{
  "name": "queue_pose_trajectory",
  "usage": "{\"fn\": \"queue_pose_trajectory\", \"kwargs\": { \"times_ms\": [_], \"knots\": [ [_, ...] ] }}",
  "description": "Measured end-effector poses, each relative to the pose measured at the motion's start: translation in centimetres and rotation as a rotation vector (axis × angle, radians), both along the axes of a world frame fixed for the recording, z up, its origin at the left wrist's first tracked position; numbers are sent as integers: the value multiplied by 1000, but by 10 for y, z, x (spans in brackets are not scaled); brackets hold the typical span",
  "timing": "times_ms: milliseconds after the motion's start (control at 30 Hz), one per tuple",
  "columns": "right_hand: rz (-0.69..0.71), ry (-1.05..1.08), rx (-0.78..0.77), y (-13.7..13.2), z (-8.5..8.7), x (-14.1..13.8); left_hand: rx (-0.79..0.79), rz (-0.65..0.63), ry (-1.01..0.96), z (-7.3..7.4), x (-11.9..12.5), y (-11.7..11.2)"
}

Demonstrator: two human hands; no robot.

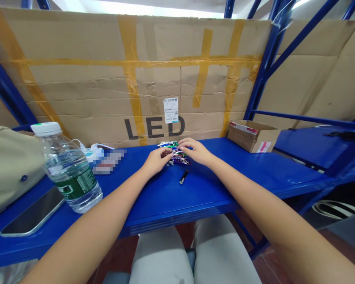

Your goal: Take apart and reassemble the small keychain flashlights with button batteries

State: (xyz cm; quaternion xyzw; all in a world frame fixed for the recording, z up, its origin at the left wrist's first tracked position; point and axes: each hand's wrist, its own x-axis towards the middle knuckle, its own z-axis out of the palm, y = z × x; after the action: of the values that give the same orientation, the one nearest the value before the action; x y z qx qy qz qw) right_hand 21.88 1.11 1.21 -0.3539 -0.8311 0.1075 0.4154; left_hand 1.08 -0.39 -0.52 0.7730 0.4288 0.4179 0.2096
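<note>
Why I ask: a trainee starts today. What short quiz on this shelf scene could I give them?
1. True or false: the left hand and the right hand both touch the pile of small coloured items.
2. What lies flat beside the water bottle? A) phone B) scissors C) mug
3. Fill in: the cardboard sheet behind the hands reads ____.
Key: 1 true; 2 A; 3 LED.

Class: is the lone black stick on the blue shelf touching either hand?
Apart. The head view shows bare shelf between the black stick and both the left hand and right hand.
</note>
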Motion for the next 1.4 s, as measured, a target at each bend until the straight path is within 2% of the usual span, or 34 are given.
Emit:
{"fn": "queue_pose_trajectory", "kwargs": {
  "times_ms": [100,200,433,633,767,900,1100,1233,1400],
  "knots": [
    [-135,26,32,6,4,19,27,42,-47,2,-5,3],
    [-240,-53,23,14,1,36,23,69,-79,1,-11,8],
    [-437,-390,-107,29,-13,41,14,66,-114,-3,-15,18],
    [-581,-440,-133,35,-13,62,33,76,-149,3,-16,13],
    [-497,-470,-99,25,-9,54,61,117,-174,8,-19,11],
    [-305,-500,-4,9,-1,14,45,143,-211,8,-23,14],
    [-168,-533,25,6,5,-40,73,180,-231,5,-31,22],
    [-12,-544,61,9,-1,-50,88,164,-237,3,-34,26],
    [44,-548,85,10,-12,-45,101,169,-239,3,-35,26]
  ]
}}
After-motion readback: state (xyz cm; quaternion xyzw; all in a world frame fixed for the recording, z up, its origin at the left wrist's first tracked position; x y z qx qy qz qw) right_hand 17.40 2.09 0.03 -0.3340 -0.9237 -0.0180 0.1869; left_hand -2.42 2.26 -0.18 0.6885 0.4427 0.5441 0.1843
